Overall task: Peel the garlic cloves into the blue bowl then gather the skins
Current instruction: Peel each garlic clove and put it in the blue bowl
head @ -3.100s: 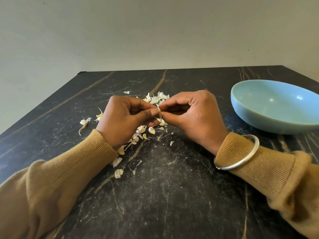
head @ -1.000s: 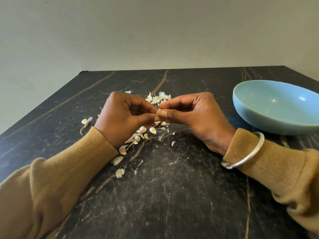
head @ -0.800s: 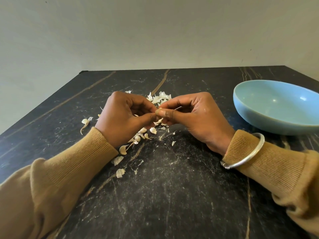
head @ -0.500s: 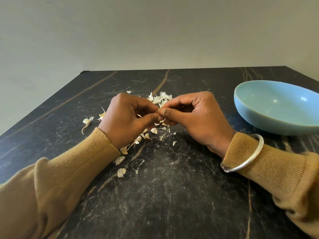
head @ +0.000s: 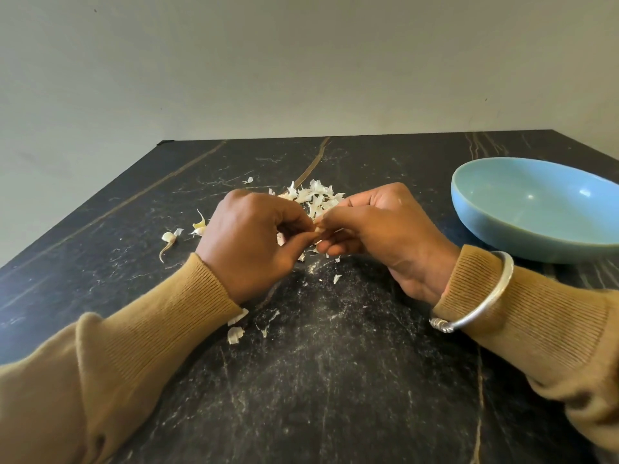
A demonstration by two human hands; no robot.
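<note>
My left hand (head: 249,241) and my right hand (head: 378,234) meet at the middle of the dark table, both pinching a small garlic clove (head: 317,229) between thumbs and fingertips; only a pale sliver of it shows. A heap of white garlic skins (head: 315,197) lies just behind the hands. Loose skins (head: 236,329) sit by my left wrist, and more bits (head: 169,239) lie out to the left. The blue bowl (head: 536,209) stands at the right; the part of its inside that I see holds nothing.
The black marble table (head: 318,380) has its far edge against a plain wall and its left edge running diagonally. A silver bangle (head: 482,309) circles my right wrist over the tan sleeve. Fine crumbs dust the surface near me.
Both hands stayed together over the skins, shifting slightly right and forward. A thin strip of skin seen lifted at the right fingertips earlier no longer shows.
</note>
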